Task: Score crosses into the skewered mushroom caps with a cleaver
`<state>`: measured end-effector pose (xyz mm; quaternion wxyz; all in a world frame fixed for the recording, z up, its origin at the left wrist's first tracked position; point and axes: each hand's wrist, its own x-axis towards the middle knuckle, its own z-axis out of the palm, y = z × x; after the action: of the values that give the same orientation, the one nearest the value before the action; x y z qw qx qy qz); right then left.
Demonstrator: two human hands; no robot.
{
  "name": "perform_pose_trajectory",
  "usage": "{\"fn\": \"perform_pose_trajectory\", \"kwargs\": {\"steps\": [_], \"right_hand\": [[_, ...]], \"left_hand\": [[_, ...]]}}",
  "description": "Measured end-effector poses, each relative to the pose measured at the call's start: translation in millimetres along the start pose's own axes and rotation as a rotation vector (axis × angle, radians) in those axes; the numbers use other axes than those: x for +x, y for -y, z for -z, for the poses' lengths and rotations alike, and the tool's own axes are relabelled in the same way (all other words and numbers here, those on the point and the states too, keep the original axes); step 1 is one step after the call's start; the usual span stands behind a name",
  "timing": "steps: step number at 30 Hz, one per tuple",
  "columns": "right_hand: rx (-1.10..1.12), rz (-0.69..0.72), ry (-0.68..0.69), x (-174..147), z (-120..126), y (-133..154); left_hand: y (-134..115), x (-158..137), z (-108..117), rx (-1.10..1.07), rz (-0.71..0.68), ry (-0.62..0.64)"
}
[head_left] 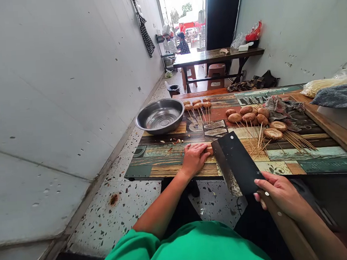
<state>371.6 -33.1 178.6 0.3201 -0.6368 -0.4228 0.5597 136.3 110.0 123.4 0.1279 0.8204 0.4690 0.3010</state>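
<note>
My left hand [195, 157] presses its fingers around a brown mushroom cap [210, 148] on the patterned tabletop, covering most of it. In my right hand [280, 192] is the wooden handle of a broad black cleaver [237, 163], its blade tip beside that mushroom. Skewered mushrooms [249, 117] lie in a heap to the right, and two mushroom caps [273, 133] there show their pale hollow undersides. Bare bamboo skewers [300, 140] are bundled next to them. Beyond my left hand lies a row of skewered mushrooms [198, 105].
A steel basin [161, 127] stands at the table's left end, with small scraps [176, 141] in front of it. A grey rag [281, 108], a wooden board [324, 123] and a blue-grey towel [337, 95] occupy the right. Behind are another table [204, 56] and a person [183, 45] near the doorway.
</note>
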Motion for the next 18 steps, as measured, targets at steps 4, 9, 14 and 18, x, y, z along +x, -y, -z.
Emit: {"fn": "perform_pose_trajectory", "kwargs": {"steps": [4, 9, 14, 18], "right_hand": [[0.027, -0.021, 0.008, 6.7, 0.5, 6.7], [0.060, 0.001, 0.019, 23.3, 0.2, 14.0], [-0.017, 0.052, 0.016, 22.5, 2.3, 7.6], [-0.379, 0.264, -0.164, 1.1, -3.9, 5.4]], "left_hand": [[-1.0, 0.7, 1.2, -0.006, 0.005, 0.009], [-2.4, 1.0, 2.6, -0.015, 0.010, 0.013], [-0.4, 0.6, 0.9, -0.019, -0.017, -0.019], [1.4, 0.4, -0.3, -0.032, -0.066, -0.044]]}}
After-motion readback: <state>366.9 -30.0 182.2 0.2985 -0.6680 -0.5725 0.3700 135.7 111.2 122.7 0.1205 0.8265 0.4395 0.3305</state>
